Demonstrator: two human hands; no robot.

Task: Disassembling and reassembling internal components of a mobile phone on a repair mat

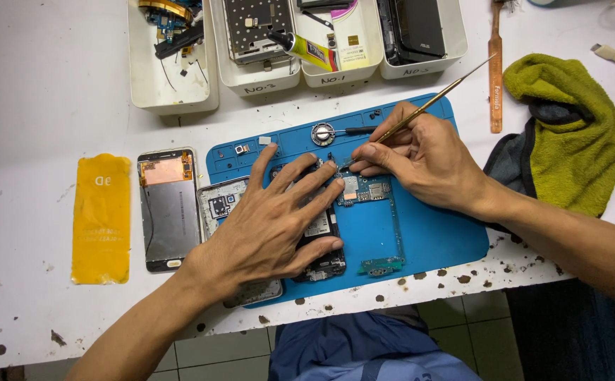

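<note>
- Left of the blue mat [434, 240] on the counter [39, 106] — a yellow film [101, 219], then a screen panel [169, 209].
- Left hand [272, 226] lies spread, flat over the opened phone [321, 243] on the mat, grip wide, clasping nothing.
- Right hand [420, 159] pinches a thin metal pick [427, 106], tip at the circuit board [365, 189] — prying step, I'd judge; steady, light pressure is called for.

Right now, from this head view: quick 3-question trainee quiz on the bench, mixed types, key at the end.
1. True or false: the right hand holds a thin metal tool with its tip at the circuit board.
2. What does the left hand press on? A) the opened phone on the blue mat B) the green towel C) the glue tube
3. What flat yellow thing lies left of the detached screen?

Key: 1 true; 2 A; 3 a yellow protective film.
</note>
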